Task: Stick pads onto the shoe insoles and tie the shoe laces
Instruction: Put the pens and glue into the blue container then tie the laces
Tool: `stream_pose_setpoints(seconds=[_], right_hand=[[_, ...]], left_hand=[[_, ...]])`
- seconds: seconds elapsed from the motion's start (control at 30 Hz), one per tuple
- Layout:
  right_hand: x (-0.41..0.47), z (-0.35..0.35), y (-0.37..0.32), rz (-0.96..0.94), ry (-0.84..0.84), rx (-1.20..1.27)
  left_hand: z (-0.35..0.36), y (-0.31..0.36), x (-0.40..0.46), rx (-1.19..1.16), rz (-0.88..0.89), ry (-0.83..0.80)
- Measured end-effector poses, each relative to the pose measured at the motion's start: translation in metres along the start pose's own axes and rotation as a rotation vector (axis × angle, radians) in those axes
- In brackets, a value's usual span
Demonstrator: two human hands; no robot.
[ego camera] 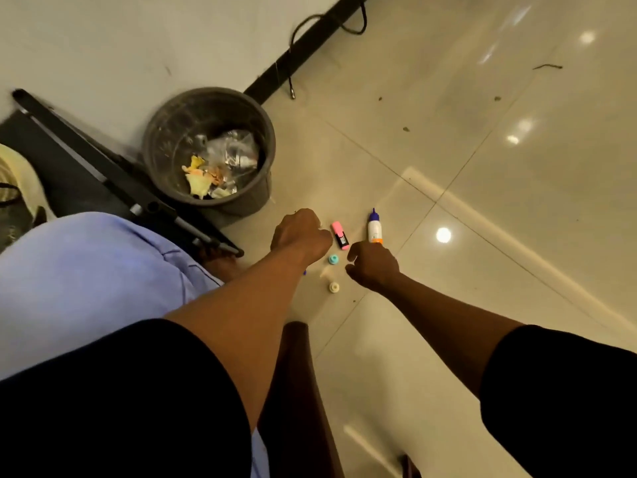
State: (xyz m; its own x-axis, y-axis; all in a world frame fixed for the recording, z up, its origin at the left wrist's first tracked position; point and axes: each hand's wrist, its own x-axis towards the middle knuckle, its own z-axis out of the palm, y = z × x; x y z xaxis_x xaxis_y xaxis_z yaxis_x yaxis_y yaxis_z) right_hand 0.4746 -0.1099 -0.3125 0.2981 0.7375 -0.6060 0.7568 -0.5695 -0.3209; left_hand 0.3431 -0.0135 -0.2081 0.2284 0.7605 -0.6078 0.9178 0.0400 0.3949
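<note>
My left hand (299,234) is curled, and I cannot tell if it holds anything; my right hand (374,269) hangs loosely curled, holding nothing. The glue (374,227) lies just past my right fingers, nozzle pointing away; I see no shoes or insoles.

**Colours on the floor**

I see a pink highlighter (339,235) with a black label, a white glue bottle (374,226) with blue cap and orange band, a teal roll (333,259), a cream roll (334,287), a grey bin (241,108), glossy beige tiles (448,115), lilac trousers (86,270).
</note>
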Motion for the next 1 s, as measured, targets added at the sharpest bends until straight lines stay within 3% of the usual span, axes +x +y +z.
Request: stream_pose_setpoints(seconds=[0.23,0.63,0.87,1.0], right_hand=[[0.014,0.086,0.006,0.009,-0.135,0.023],[0.032,0.125,0.016,0.042,0.003,0.143],[0.03,0.103,0.029,0.128,0.133,0.497],[0.014,0.078,0.023,0.147,0.108,0.831]], left_hand=[[0.037,-0.014,0.021,0.045,-0.039,-0.052],[0.069,-0.039,0.035,0.129,-0.066,-0.107],[0.077,-0.049,0.036,0.102,-0.043,-0.147],[0.08,-0.048,0.031,0.192,0.092,-0.141]])
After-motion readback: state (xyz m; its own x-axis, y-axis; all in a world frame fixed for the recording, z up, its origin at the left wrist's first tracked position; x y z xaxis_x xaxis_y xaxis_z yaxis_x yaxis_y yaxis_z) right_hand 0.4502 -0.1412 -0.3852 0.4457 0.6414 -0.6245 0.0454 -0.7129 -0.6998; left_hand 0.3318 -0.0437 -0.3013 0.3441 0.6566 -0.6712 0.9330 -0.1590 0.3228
